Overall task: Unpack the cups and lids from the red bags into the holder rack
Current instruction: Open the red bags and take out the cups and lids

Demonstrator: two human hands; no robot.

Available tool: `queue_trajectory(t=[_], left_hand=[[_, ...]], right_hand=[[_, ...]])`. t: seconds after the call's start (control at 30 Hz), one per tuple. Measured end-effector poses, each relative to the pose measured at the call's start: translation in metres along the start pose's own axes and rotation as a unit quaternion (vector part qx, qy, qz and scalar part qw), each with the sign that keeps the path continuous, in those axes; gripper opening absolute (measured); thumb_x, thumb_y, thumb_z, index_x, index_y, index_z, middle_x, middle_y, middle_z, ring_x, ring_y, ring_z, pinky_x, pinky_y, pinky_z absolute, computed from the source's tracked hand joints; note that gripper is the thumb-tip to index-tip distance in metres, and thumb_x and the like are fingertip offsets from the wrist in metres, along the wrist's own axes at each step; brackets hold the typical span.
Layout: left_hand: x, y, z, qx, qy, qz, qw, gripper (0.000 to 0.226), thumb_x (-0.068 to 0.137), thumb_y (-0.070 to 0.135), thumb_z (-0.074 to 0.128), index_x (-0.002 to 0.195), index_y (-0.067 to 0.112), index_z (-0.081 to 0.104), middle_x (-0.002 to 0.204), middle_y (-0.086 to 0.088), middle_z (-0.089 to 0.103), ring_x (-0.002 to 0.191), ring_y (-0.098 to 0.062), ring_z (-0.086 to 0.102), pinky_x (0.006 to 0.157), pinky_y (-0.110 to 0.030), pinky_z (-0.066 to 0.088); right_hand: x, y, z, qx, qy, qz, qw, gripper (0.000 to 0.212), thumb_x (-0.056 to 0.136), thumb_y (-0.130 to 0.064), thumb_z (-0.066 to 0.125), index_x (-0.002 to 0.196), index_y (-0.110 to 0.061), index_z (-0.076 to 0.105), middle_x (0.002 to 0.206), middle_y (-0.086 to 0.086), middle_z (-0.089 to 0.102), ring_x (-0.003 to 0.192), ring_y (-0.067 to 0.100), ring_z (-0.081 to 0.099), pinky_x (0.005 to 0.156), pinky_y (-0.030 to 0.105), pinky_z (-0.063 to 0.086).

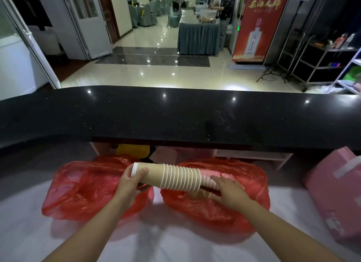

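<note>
A long stack of tan paper cups (175, 176) with white rims lies sideways between two red plastic bags. My left hand (130, 183) grips the stack's left end, thumb on top. My right hand (229, 190) rests on the stack's right end, which is still inside the right red bag (234, 209). The left red bag (82, 191) lies crumpled and open on the white surface. No holder rack and no lids are in view.
A black stone counter (175, 115) runs across just beyond the bags. A pink box (338, 189) stands at the right. Under the counter are a yellow object (132, 150) and a white shelf (254, 154). People work at a far table.
</note>
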State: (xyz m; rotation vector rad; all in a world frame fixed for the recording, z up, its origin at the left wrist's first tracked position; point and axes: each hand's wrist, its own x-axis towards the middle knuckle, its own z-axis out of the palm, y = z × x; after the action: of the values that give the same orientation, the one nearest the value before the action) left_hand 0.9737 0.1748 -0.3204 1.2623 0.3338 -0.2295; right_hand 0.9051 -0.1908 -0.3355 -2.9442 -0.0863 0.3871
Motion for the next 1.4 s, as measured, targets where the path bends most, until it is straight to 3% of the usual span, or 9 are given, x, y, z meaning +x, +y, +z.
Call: queue_trajectory(t=[0.13, 0.27, 0.37, 0.47, 0.53, 0.67, 0.8, 1.0, 1.4], left_hand=[[0.004, -0.01, -0.008, 0.005, 0.016, -0.004, 1.0, 0.044, 0.084, 0.018, 0.08, 0.123, 0.024, 0.061, 0.125, -0.015, 0.063, 0.114, -0.034, 0.063, 0.079, -0.055, 0.06], [0.007, -0.007, -0.018, 0.011, 0.023, -0.003, 1.0, 0.046, 0.084, 0.019, 0.08, 0.125, 0.026, 0.059, 0.126, -0.013, 0.062, 0.114, -0.032, 0.063, 0.077, -0.052, 0.061], [0.009, -0.001, -0.025, 0.018, 0.023, -0.002, 1.0, 0.047, 0.084, 0.02, 0.08, 0.125, 0.027, 0.059, 0.125, -0.012, 0.062, 0.112, -0.032, 0.065, 0.076, -0.051, 0.061], [0.008, 0.001, -0.027, 0.021, 0.021, -0.006, 1.0, 0.047, 0.085, 0.019, 0.079, 0.127, 0.027, 0.058, 0.126, -0.013, 0.061, 0.111, -0.032, 0.065, 0.078, -0.051, 0.061], [0.006, 0.001, -0.029, 0.017, 0.015, -0.006, 1.0, 0.046, 0.084, 0.019, 0.079, 0.125, 0.026, 0.059, 0.125, -0.014, 0.061, 0.11, -0.033, 0.065, 0.075, -0.048, 0.061], [0.002, -0.001, -0.033, 0.002, 0.013, -0.011, 1.0, 0.045, 0.086, 0.016, 0.076, 0.126, 0.025, 0.058, 0.125, -0.015, 0.061, 0.109, -0.033, 0.065, 0.075, -0.048, 0.061], [0.001, -0.001, -0.035, -0.007, 0.016, -0.015, 1.0, 0.046, 0.087, 0.014, 0.075, 0.128, 0.024, 0.056, 0.125, -0.015, 0.059, 0.11, -0.034, 0.064, 0.075, -0.048, 0.061], [0.0, 0.003, -0.04, -0.022, 0.013, -0.019, 0.999, 0.059, 0.071, 0.026, 0.083, 0.125, 0.025, 0.06, 0.126, -0.016, 0.059, 0.113, -0.034, 0.062, 0.076, -0.051, 0.06], [-0.048, 0.042, -0.052, -0.106, 0.076, 0.07, 0.989, 0.034, 0.09, 0.021, 0.072, 0.122, 0.024, 0.061, 0.127, -0.012, 0.057, 0.117, -0.033, 0.057, 0.075, -0.053, 0.06]], right_hand=[[0.011, -0.025, 0.008, -0.008, -0.014, 0.026, 1.0, 0.058, 0.09, -0.066, 0.053, 0.135, -0.03, 0.055, 0.132, -0.002, 0.059, 0.125, 0.023, 0.053, 0.104, 0.044, 0.038], [0.018, -0.046, 0.018, -0.005, -0.017, 0.011, 1.0, 0.058, 0.087, -0.063, 0.055, 0.137, -0.033, 0.053, 0.132, -0.002, 0.061, 0.123, 0.022, 0.054, 0.105, 0.044, 0.032], [0.021, -0.052, 0.025, 0.039, -0.058, -0.015, 0.997, 0.06, 0.084, -0.056, 0.062, 0.134, -0.024, 0.054, 0.141, 0.001, 0.054, 0.128, 0.024, 0.051, 0.106, 0.041, 0.04], [0.016, -0.054, 0.034, 0.064, -0.102, -0.024, 0.992, 0.058, 0.085, -0.06, 0.062, 0.125, -0.018, 0.055, 0.133, 0.006, 0.057, 0.119, 0.026, 0.056, 0.096, 0.038, 0.045], [0.012, -0.054, 0.04, 0.065, -0.122, -0.018, 0.99, 0.064, 0.08, -0.064, 0.063, 0.125, -0.02, 0.052, 0.131, 0.004, 0.059, 0.115, 0.026, 0.058, 0.091, 0.037, 0.046], [0.004, -0.055, 0.049, 0.06, -0.196, 0.025, 0.978, 0.109, 0.062, -0.078, 0.064, 0.15, -0.023, 0.03, 0.145, 0.007, 0.05, 0.128, 0.03, 0.053, 0.101, 0.04, 0.046], [0.001, -0.063, 0.054, 0.053, -0.232, 0.024, 0.971, 0.108, 0.059, -0.077, 0.068, 0.148, -0.027, 0.032, 0.143, 0.006, 0.054, 0.124, 0.029, 0.056, 0.099, 0.039, 0.048], [-0.002, -0.068, 0.041, 0.089, -0.169, 0.03, 0.981, 0.105, 0.064, -0.068, 0.071, 0.151, -0.025, 0.031, 0.142, 0.007, 0.052, 0.126, 0.028, 0.054, 0.101, 0.038, 0.046], [-0.008, -0.065, -0.029, 0.162, 0.003, 0.009, 0.987, 0.087, 0.067, -0.059, 0.075, 0.14, -0.031, 0.038, 0.13, 0.001, 0.053, 0.11, 0.021, 0.057, 0.091, 0.04, 0.052]])
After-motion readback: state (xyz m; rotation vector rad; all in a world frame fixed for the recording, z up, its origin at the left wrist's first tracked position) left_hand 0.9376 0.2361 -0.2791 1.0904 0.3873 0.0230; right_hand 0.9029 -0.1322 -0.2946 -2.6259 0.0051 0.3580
